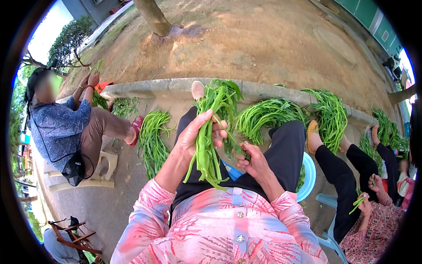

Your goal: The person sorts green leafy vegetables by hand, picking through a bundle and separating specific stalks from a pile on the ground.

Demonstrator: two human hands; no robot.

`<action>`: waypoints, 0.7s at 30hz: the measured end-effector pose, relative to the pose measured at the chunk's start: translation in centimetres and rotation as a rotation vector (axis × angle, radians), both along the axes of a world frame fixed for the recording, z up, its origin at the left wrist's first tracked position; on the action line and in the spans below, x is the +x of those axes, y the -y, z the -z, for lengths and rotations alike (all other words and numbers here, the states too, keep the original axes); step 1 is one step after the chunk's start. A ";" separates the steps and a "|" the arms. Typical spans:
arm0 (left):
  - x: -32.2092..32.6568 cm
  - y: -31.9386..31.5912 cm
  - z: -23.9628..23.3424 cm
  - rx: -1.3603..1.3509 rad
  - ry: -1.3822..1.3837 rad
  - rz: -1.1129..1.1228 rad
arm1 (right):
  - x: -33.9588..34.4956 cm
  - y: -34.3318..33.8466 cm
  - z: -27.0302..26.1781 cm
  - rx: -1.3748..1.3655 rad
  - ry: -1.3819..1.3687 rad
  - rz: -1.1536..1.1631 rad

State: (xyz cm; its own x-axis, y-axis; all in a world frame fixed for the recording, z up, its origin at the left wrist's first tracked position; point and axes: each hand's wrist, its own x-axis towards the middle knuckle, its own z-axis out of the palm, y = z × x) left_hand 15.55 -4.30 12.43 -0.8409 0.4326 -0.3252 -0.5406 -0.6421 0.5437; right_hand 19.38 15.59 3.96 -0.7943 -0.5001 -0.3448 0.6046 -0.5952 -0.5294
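A thick bunch of water spinach (207,142) is gripped in my left hand (194,133), its pale cut stems towards my lap and its leafy ends hanging over my knees. My right hand (252,160), just right of the bunch, pinches a small green leaf (241,151) between thumb and fingers. On the ground beyond my right knee lies a heap of water spinach (272,117). Another heap (154,142) rests left of my legs. Beside my right thigh stands a light-blue plastic basin (308,178) with greens inside, partly hidden by my leg.
A concrete kerb (263,90) crosses in front of my feet, with bare soil and a tree trunk (153,18) beyond. At left a person (62,125) sits holding greens. Several people sit at right, one on a light-blue plastic chair (331,231). More greens (329,115) drape over the kerb.
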 end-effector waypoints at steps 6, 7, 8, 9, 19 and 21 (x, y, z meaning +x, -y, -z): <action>-0.2 0.1 1.0 -0.017 0.027 -0.023 | 0.5 -0.7 -0.3 -0.005 -0.206 -0.128; -0.2 0.1 0.9 -0.022 0.022 -0.025 | 0.6 -0.8 0.0 0.018 -0.218 -0.138; -0.2 0.0 0.8 -0.027 0.016 -0.027 | 0.7 -0.8 0.2 0.041 -0.230 -0.148; -0.2 0.0 0.7 -0.031 0.009 -0.028 | 0.7 -0.8 0.0 0.063 -0.239 -0.141; 1.2 -1.1 0.2 -0.209 -0.158 -0.042 | 0.6 0.5 0.3 0.186 0.066 0.043; 1.5 -1.5 0.3 -0.215 -0.137 -0.042 | 0.5 0.6 0.2 0.133 0.177 0.095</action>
State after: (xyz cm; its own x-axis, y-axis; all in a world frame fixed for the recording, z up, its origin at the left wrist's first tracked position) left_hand 17.02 -2.83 12.08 -0.8991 0.3300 -0.2875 -0.4278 -0.5243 0.7363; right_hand 19.89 15.00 3.78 -0.7570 -0.3664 -0.5411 0.6394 -0.5860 -0.4978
